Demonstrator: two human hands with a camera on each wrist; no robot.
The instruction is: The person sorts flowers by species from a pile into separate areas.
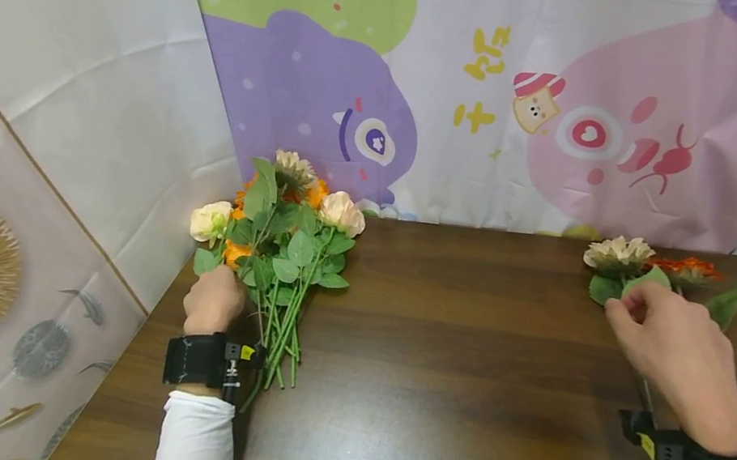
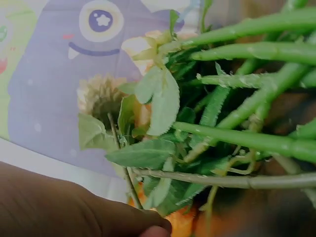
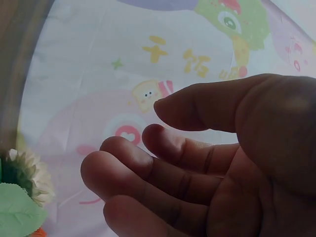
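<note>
2 flowers [image 1: 619, 256] seem done, right of the bunch [image 1: 300, 249]; more seem left. Left hand [image 1: 214, 301] pinches a stem [image 2: 131, 185], right hand [image 1: 693, 361] relaxed, empty

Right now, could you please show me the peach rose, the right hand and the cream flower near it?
Peach rose [image 1: 343, 212]: head view, on its petals.
Right hand [image 1: 689, 357]: head view, on its back.
Cream flower [image 1: 619, 254]: head view, on its petals.
</note>
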